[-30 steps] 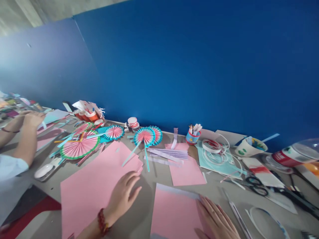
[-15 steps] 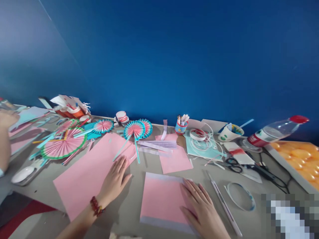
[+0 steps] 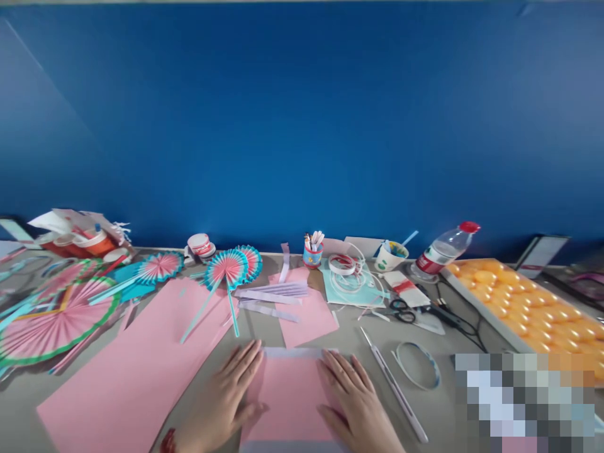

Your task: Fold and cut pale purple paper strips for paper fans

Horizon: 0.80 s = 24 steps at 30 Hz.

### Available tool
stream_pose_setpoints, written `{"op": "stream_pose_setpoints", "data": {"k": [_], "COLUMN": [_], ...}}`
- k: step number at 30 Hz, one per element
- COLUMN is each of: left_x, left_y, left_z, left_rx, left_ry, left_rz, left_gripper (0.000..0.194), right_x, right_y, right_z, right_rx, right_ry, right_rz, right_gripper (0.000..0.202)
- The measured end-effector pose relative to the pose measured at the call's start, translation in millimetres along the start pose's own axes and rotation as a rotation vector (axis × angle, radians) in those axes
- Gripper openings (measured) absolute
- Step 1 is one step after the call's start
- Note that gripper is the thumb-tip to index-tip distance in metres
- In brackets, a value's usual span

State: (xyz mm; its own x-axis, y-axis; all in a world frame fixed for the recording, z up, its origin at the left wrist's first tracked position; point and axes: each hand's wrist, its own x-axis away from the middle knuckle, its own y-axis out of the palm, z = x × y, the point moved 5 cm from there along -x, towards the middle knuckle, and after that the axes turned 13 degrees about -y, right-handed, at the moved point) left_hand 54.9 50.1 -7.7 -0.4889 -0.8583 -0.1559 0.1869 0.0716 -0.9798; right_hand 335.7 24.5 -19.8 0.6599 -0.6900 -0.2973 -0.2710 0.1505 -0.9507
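Observation:
A pink sheet of paper (image 3: 291, 396) with lilac strips along its far and near edges lies flat on the table in front of me. My left hand (image 3: 231, 393) rests on its left edge, fingers stretched out flat, a red bead bracelet at the wrist. On the right edge lies my right hand (image 3: 349, 396), also flat with fingers extended. Neither hand grips anything. A craft knife (image 3: 394, 384) lies just right of my right hand. To the left of my left hand is a larger pink sheet (image 3: 127, 352).
Pleated paper fans (image 3: 226, 270) lie at the back left. Lilac strips (image 3: 274, 292) sit on a smaller pink sheet (image 3: 306, 318). Scissors (image 3: 402, 311), a coiled band (image 3: 418, 365), a plastic bottle (image 3: 443, 251) and a tray of orange domes (image 3: 519, 305) are at the right.
My left hand has moved from the larger pink sheet onto the left edge of the lilac-edged sheet. My right hand stays on the right edge. The view has turned right.

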Motion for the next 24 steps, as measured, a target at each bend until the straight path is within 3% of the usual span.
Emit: {"op": "stream_pose_setpoints", "data": {"k": [3, 7, 10, 13, 17, 24], "left_x": [-1.1, -0.2, 1.9, 5.3, 7.4, 4.6], "left_y": [3.6, 3.7, 3.1, 2.3, 3.7, 8.6], "left_z": [-6.8, -8.4, -8.5, -8.7, -9.0, -7.5], "left_rx": [-0.031, -0.021, -0.015, -0.009, 0.023, 0.078], "left_ry": [-0.008, 0.023, 0.005, -0.024, -0.092, -0.162], "left_rz": [0.045, 0.074, 0.069, 0.063, 0.033, -0.011], "left_gripper": [0.08, 0.079, 0.076, 0.075, 0.073, 0.07], "right_x": [-6.7, -30.6, -58.8, -84.3, -98.6, -88.3], "right_y": [-8.0, -21.8, -20.3, -12.8, -1.3, 5.3], "right_z": [17.8, 70.9, 111.5, 136.7, 148.0, 149.2], "right_rx": [-0.037, 0.035, 0.091, 0.117, 0.146, 0.181], "right_ry": [0.024, 0.12, 0.167, 0.178, 0.156, 0.089], "right_rz": [0.004, 0.058, 0.047, 0.057, 0.067, 0.083], "right_gripper": [0.05, 0.039, 0.035, 0.034, 0.03, 0.026]}}
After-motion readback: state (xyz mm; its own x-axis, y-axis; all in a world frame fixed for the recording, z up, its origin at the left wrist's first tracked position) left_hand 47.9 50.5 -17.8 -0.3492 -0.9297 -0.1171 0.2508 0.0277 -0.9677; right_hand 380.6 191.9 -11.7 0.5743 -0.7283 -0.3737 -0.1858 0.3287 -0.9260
